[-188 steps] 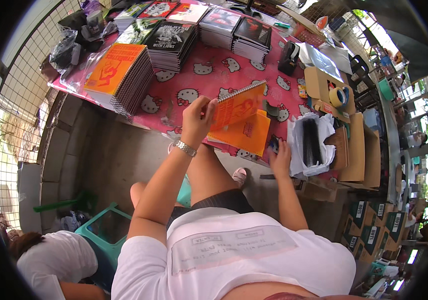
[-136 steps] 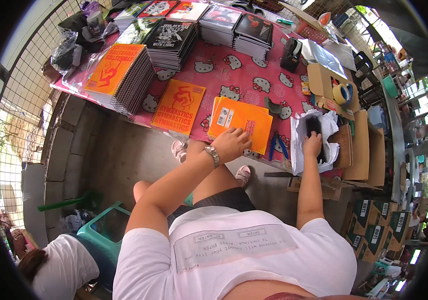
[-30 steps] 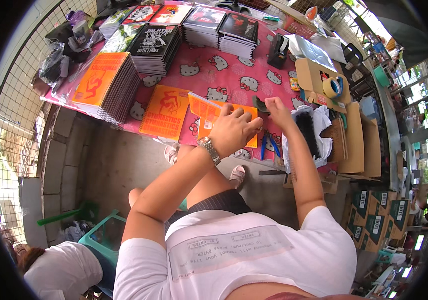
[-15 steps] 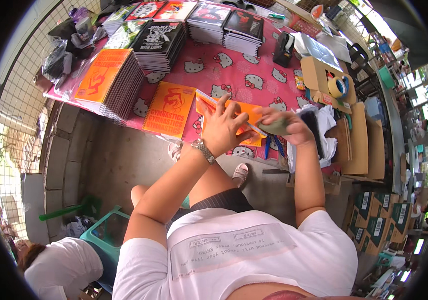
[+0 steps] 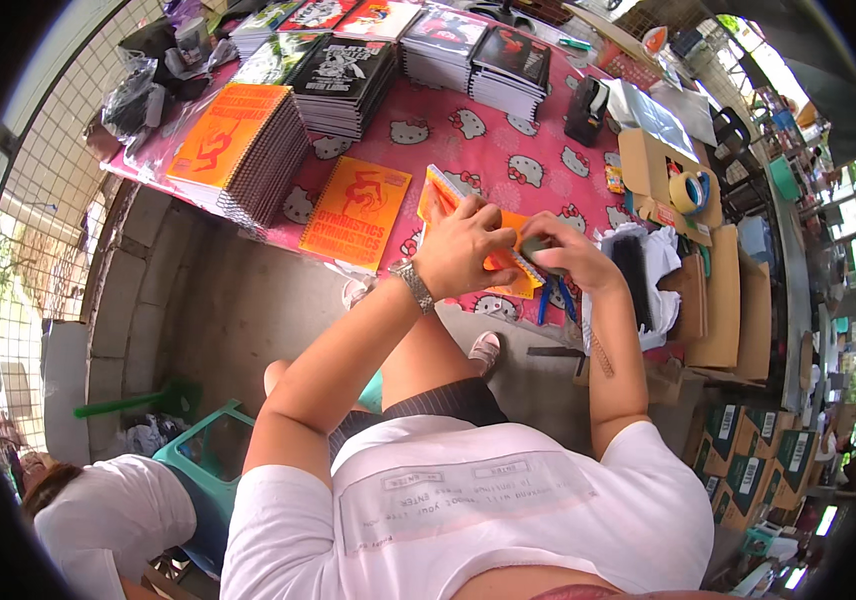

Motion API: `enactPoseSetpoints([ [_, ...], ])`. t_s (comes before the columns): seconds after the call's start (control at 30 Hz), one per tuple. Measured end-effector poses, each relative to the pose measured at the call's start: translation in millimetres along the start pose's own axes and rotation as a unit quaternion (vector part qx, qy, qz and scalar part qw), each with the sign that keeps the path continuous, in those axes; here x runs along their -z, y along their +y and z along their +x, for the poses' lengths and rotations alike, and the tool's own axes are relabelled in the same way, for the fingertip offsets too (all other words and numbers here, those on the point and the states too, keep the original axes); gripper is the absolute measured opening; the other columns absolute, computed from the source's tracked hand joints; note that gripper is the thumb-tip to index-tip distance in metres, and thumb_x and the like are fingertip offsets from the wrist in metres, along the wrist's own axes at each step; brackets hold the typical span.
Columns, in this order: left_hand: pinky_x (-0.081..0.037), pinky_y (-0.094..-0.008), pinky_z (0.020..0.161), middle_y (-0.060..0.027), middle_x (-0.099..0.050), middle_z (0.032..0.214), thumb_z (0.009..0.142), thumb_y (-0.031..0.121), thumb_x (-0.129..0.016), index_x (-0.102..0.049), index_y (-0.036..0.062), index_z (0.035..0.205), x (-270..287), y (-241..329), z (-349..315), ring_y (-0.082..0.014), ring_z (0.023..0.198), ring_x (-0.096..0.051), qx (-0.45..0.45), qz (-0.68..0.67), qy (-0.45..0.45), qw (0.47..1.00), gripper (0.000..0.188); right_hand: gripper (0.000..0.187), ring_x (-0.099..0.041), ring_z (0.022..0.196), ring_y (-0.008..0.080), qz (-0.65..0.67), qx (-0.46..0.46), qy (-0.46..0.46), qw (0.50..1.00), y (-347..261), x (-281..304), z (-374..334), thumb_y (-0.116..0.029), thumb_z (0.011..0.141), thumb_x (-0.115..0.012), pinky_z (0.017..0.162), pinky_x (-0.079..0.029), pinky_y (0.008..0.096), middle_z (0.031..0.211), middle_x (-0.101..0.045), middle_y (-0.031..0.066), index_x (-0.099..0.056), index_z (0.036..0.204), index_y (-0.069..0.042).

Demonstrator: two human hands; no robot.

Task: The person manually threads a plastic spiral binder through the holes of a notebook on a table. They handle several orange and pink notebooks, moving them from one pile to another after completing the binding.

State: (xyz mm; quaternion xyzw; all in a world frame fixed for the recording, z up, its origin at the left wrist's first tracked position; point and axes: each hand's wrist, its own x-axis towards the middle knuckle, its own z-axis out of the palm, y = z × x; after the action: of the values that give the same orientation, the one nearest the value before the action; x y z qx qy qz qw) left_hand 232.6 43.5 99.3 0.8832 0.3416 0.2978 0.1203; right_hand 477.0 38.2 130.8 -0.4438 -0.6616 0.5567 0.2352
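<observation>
- Left hand (image 5: 466,250) grips an orange booklet (image 5: 430,203) under its fingers, seemingly to steady it.
- Right hand (image 5: 576,258) curls around a grey-green piece (image 5: 535,246) at the booklet's edge.
- Blue pliers (image 5: 545,304) lie just below the right hand, perhaps for easy reach.

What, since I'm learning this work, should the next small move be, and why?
Probably ease the small green object along the pale edge of the orange notebook: the right hand holds it near that edge's right end, and the left hand holds the notebook.
</observation>
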Motion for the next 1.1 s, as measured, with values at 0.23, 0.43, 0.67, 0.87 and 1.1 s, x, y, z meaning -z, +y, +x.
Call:
enactPoseSetpoints([
  [0.23, -0.018, -0.0860, 0.098, 0.0011, -0.056, 0.103, 0.073, 0.044, -0.080, -0.061, 0.0221, 0.114, 4, 1, 3, -0.0253, 0.114, -0.051, -0.002, -0.003, -0.018, 1.000, 0.050, 0.048, -0.055, 0.108, 0.0174, 0.216, 0.123, -0.032, 0.968, -3, -12, 3, -0.042, 0.074, -0.069, 0.096, -0.041, 0.0296, 0.111, -0.053, 0.0060, -0.064, 0.104, -0.005],
  [0.43, -0.017, -0.0854, 0.099, 0.0029, -0.059, 0.109, 0.073, 0.043, -0.080, -0.059, 0.0203, 0.112, 7, -1, 3, -0.0244, 0.117, -0.051, 0.016, 0.002, -0.021, 1.000, 0.050, 0.052, -0.055, 0.105, 0.0172, 0.071, -0.016, 0.012, 0.997, 1, -12, 10, -0.045, 0.073, -0.072, 0.094, -0.043, 0.0322, 0.107, -0.054, 0.0058, -0.063, 0.105, -0.004],
  [0.67, -0.010, -0.0826, 0.104, 0.0018, -0.060, 0.110, 0.069, 0.046, -0.083, -0.061, 0.0160, 0.106, 6, 5, 5, -0.0259, 0.119, -0.051, 0.043, -0.017, -0.030, 0.998, 0.053, 0.046, -0.053, 0.101, 0.0166, 0.304, 0.204, -0.072, 0.928, -3, -14, 11, -0.036, 0.075, -0.069, 0.092, -0.041, 0.0313, 0.106, -0.055, 0.0059, -0.064, 0.106, -0.002],
  [0.87, -0.023, -0.0756, 0.105, -0.0022, -0.058, 0.113, 0.069, 0.053, -0.083, -0.063, 0.0160, 0.105, 13, -9, 8, -0.0274, 0.118, -0.051, 0.059, 0.051, 0.053, 0.996, 0.056, 0.045, -0.056, 0.108, 0.0176, 0.217, 0.085, -0.024, 0.972, 5, -5, 29, -0.034, 0.078, -0.072, 0.095, -0.043, 0.0306, 0.108, -0.058, 0.0064, -0.063, 0.108, -0.002],
  [1.1, -0.037, -0.0542, 0.093, -0.0007, -0.057, 0.100, 0.069, 0.048, -0.084, -0.066, 0.0186, 0.094, 16, -33, 3, -0.0264, 0.106, -0.052, 0.001, 0.025, 0.042, 0.999, 0.043, 0.043, -0.056, 0.105, 0.0161, 0.110, 0.052, -0.040, 0.992, -7, -9, 52, -0.033, 0.076, -0.070, 0.094, -0.043, 0.0299, 0.111, -0.057, 0.0065, -0.063, 0.108, -0.005],
])
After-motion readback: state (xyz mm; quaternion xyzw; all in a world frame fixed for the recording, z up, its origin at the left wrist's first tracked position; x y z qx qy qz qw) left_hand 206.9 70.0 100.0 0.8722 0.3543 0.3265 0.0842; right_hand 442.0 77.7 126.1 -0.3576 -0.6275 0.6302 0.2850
